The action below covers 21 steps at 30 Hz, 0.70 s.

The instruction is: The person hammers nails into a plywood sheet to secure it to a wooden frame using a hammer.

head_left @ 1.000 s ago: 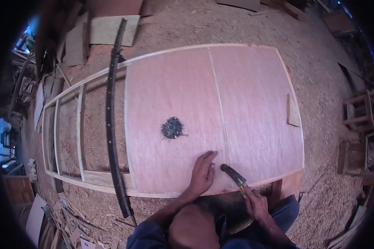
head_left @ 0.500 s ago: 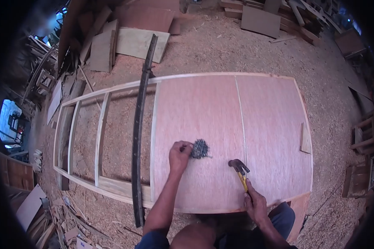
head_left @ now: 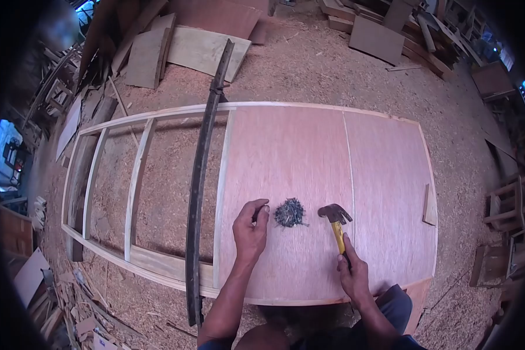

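A claw hammer [head_left: 336, 224] with a yellow and black handle is gripped in my right hand [head_left: 353, 273], its head just above the pinkish plywood panel [head_left: 286, 151]. To its left lies a pile of small nails [head_left: 290, 213] on the panel. My left hand [head_left: 252, 230] is beside the pile, apart from it, with thumb and fingers curled together. Whatever is between those fingertips is too small to make out. The plywood covers the right part of a light wooden frame [head_left: 140, 192], whose left part shows open bays between crosspieces.
A dark metal bar clamp [head_left: 201, 181] crosses the frame left of the plywood. A small wood block [head_left: 429, 205] sits at the panel's right edge. Boards [head_left: 207, 52] lie at the back, scrap wood [head_left: 87, 309] at lower left, and wood shavings cover the floor.
My left hand has drawn back left from the nail pile. My right hand has shifted slightly left, raising the hammer head a little in view. The camera view has also shifted.
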### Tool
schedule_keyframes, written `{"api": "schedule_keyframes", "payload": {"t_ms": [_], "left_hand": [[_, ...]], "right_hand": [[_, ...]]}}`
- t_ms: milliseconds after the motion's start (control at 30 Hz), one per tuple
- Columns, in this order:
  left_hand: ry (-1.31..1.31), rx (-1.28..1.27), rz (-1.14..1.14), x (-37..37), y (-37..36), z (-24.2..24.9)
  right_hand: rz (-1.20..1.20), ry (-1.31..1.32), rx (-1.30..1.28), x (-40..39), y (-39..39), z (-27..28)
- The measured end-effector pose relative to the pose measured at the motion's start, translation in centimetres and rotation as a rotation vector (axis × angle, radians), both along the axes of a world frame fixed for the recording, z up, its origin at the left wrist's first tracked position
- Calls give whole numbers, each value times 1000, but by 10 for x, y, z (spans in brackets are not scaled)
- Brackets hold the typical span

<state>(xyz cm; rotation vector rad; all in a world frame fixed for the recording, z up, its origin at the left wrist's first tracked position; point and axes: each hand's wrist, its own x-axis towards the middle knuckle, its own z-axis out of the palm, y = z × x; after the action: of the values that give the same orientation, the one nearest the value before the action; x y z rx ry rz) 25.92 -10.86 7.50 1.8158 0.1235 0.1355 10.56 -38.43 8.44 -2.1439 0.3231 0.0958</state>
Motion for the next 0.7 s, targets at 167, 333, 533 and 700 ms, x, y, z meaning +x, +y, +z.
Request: {"api": "schedule_keyframes", "payload": {"t_ms": [167,333,533,700], "left_hand": [[16,-39,76,48,29,-40],[-139,-7,334,169,46,-70],[-275,178,422,309,51,-83],[-218,385,390,333,51,-86]], "right_hand": [[23,14,-40,27,6,0],[47,159,-91,96,19,32],[120,-83,79,198,55,36],[252,-84,-43,284,85,20]]}}
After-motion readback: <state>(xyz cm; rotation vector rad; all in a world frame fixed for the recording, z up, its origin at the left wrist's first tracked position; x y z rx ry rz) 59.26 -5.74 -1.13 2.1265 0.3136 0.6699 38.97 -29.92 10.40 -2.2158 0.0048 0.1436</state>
